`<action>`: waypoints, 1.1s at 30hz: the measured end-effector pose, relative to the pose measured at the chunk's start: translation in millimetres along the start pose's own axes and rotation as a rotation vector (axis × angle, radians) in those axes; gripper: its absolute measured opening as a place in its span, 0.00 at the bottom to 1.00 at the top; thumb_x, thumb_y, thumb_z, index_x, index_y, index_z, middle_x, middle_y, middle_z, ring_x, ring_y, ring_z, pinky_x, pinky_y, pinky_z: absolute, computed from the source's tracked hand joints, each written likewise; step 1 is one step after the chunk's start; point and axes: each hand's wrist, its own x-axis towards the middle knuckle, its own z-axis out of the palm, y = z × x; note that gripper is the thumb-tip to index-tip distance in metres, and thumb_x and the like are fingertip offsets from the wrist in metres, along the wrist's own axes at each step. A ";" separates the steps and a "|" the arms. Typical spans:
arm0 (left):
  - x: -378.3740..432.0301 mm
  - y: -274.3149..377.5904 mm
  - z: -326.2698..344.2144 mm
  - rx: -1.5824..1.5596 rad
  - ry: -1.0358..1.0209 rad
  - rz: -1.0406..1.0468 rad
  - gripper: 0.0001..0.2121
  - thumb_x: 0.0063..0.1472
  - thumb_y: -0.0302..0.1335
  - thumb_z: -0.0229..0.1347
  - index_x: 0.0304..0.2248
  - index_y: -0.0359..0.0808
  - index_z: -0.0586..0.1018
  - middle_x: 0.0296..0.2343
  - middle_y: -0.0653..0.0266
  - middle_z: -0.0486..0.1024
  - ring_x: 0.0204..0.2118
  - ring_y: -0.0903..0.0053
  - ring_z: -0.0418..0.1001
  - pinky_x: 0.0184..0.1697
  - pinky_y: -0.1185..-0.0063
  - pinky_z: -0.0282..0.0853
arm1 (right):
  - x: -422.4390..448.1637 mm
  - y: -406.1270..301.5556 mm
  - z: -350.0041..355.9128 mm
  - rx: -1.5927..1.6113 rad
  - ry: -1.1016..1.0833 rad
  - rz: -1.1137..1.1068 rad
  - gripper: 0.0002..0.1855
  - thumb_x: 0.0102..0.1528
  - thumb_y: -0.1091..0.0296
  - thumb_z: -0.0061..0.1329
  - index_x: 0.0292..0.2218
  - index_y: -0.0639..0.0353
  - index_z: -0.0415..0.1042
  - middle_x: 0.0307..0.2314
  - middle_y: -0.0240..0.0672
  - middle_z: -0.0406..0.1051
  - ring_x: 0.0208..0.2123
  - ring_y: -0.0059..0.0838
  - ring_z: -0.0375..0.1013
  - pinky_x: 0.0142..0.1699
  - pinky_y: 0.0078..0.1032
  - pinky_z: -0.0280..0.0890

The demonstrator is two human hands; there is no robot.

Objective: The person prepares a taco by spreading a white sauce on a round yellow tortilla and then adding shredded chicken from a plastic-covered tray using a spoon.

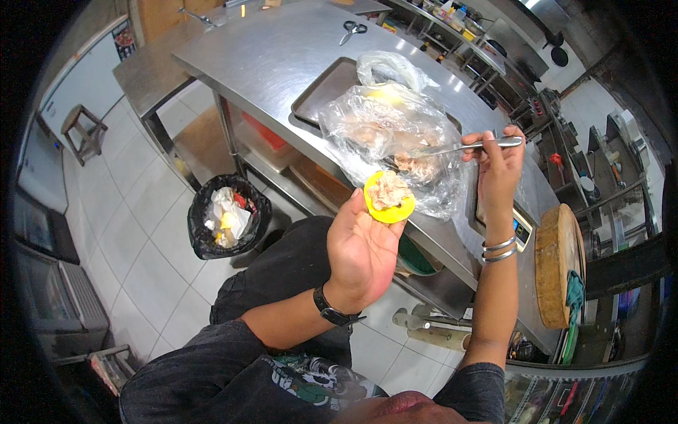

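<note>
On the upturned fingers of my left hand [365, 246] rests a round yellow dough wrapper [396, 213], topped with a mound of pale minced filling [389, 191]. My right hand [498, 164] grips the handle of a metal utensil [458, 146], whose far end reaches over the filling in a clear plastic bag [365, 114]; its tip is hard to make out. More pinkish filling [416, 165] shows at the bag's opening, just beyond the wrapper. Something yellow lies under the plastic farther back. The bag rests partly on a dark tray [323, 93].
The bag and tray lie on a stainless steel table [254, 53]. Scissors [353, 32] lie at its far side. A digital scale [522, 230] and a round wooden chopping block [556, 265] stand at the right. A black-lined bin [198, 233] stands on the floor at the left.
</note>
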 end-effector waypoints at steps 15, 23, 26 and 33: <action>4.8 4.2 2.8 -0.026 -0.023 -0.049 0.24 0.66 0.36 0.42 0.54 0.24 0.61 0.54 0.48 0.63 0.59 0.62 0.59 0.64 0.66 0.50 | -3.5 -6.9 -3.4 0.432 -0.074 0.161 0.19 0.60 0.74 0.41 0.50 0.59 0.51 0.28 0.50 0.73 0.23 0.33 0.73 0.29 0.22 0.70; 3.3 7.1 7.6 -0.058 -0.074 -0.058 0.28 0.66 0.39 0.43 0.56 0.23 0.58 0.56 0.46 0.60 0.61 0.59 0.56 0.65 0.65 0.46 | -7.9 -6.5 5.4 0.390 -0.239 0.222 0.17 0.62 0.71 0.42 0.49 0.55 0.51 0.29 0.51 0.73 0.25 0.33 0.74 0.31 0.22 0.70; 4.8 10.0 6.5 -0.079 -0.076 -0.081 0.28 0.65 0.38 0.44 0.56 0.23 0.57 0.56 0.46 0.59 0.61 0.59 0.55 0.66 0.64 0.45 | -5.7 -6.7 2.5 0.366 -0.252 0.234 0.17 0.62 0.71 0.42 0.49 0.55 0.51 0.29 0.51 0.73 0.25 0.33 0.74 0.30 0.24 0.70; 4.0 9.9 4.0 -0.070 -0.054 -0.104 0.27 0.65 0.38 0.44 0.56 0.25 0.57 0.56 0.47 0.59 0.61 0.59 0.56 0.66 0.63 0.46 | -3.1 -13.2 -4.2 0.288 -0.191 0.235 0.19 0.60 0.72 0.43 0.50 0.58 0.52 0.27 0.50 0.73 0.22 0.32 0.72 0.29 0.23 0.69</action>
